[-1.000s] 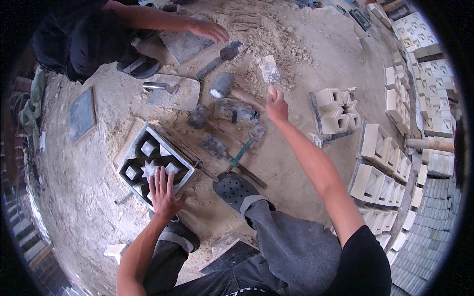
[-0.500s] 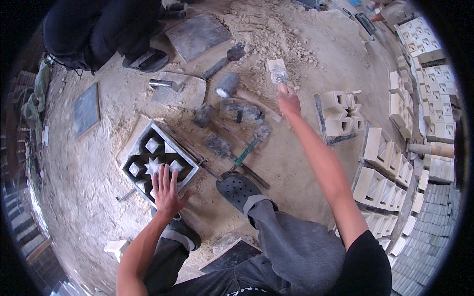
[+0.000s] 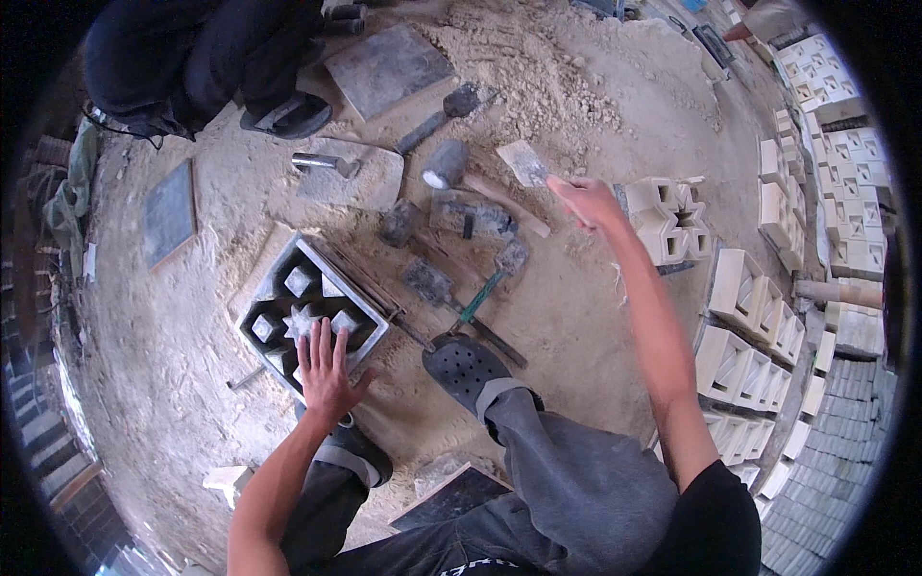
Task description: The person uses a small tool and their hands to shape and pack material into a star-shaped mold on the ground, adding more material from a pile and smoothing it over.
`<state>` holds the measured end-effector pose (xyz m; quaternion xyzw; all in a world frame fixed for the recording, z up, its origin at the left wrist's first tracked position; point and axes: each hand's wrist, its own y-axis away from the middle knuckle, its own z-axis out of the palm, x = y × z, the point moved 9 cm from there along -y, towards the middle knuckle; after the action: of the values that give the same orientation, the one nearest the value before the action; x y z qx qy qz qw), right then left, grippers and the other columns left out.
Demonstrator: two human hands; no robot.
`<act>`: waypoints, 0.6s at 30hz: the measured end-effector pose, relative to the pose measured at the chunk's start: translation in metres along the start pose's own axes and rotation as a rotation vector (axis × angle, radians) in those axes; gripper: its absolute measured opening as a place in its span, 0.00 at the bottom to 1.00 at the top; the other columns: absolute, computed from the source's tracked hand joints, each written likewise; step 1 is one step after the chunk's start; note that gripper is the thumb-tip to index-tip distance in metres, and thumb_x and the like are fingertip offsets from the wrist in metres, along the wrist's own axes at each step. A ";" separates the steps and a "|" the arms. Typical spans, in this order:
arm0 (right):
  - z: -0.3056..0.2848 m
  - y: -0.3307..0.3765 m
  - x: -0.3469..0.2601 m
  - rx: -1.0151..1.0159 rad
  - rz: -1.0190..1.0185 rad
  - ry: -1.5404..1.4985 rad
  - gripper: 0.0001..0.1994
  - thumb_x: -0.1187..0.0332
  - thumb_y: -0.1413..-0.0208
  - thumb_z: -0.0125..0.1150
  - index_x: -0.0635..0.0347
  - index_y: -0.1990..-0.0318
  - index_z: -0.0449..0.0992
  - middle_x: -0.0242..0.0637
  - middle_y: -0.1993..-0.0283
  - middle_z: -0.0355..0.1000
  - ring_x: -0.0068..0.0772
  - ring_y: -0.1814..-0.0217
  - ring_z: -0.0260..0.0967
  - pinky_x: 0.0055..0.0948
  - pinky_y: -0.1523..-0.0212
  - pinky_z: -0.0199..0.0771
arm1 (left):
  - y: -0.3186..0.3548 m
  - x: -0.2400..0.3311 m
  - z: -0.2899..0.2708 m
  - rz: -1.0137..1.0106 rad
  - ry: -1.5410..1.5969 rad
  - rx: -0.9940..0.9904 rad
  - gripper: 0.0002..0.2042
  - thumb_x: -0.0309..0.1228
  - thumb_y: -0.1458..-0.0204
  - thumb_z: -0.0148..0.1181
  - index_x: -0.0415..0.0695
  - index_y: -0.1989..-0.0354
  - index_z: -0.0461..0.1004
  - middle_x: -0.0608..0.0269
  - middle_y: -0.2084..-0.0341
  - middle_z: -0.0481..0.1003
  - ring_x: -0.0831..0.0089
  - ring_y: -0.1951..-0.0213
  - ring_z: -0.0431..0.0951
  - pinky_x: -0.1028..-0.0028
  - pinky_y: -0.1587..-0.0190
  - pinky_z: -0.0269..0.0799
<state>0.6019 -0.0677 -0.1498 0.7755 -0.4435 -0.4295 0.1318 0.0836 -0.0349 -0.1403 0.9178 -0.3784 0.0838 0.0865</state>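
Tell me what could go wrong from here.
The left hand lies over the metal mold; if the trowel came down there, it might strike the fingers.
The right hand appears close to the pale star-patterned block, so a careless swing could chip it.
The right clog sits beside the green-handled tool; shifting that foot might knock it.

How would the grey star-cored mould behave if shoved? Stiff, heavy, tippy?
The star-cored mould is probably stiff, given its straight box-like walls. Likely heavy: a star core and blocky cores fill much of it. Rolling or tipping seems unlikely, since it's broad and flat-sided.
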 end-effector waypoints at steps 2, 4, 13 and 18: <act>-0.021 0.010 0.011 0.023 0.026 0.084 0.30 0.38 0.49 0.64 0.61 0.58 0.82 0.32 0.75 0.75 0.23 0.84 0.67 0.29 0.83 0.65 | 0.003 -0.003 -0.001 -0.003 -0.003 0.001 0.48 0.51 0.59 0.73 0.41 0.31 0.58 0.42 0.29 0.53 0.48 0.26 0.48 0.45 0.26 0.37; -0.040 0.019 0.030 0.040 -0.002 0.132 0.29 0.39 0.49 0.65 0.59 0.58 0.83 0.30 0.76 0.72 0.21 0.85 0.64 0.25 0.84 0.61 | 0.002 -0.003 -0.001 -0.004 -0.002 0.003 0.48 0.51 0.59 0.73 0.41 0.31 0.58 0.42 0.29 0.53 0.48 0.26 0.48 0.45 0.26 0.37; -0.072 0.021 0.144 -0.045 0.001 0.173 0.26 0.41 0.50 0.70 0.58 0.59 0.86 0.26 0.81 0.68 0.16 0.84 0.59 0.23 0.84 0.57 | 0.002 -0.003 0.001 0.010 0.000 0.004 0.48 0.52 0.60 0.74 0.41 0.31 0.59 0.42 0.28 0.52 0.48 0.26 0.47 0.44 0.26 0.37; -0.043 0.010 0.152 -0.080 0.045 0.072 0.27 0.41 0.50 0.69 0.56 0.54 0.86 0.27 0.80 0.69 0.16 0.84 0.60 0.23 0.83 0.58 | 0.000 -0.001 0.003 0.000 0.006 -0.006 0.48 0.51 0.60 0.74 0.41 0.32 0.59 0.42 0.29 0.53 0.48 0.26 0.48 0.44 0.26 0.37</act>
<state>0.6658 -0.2027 -0.2015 0.7744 -0.4382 -0.4158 0.1883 0.0828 -0.0345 -0.1433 0.9173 -0.3783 0.0856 0.0903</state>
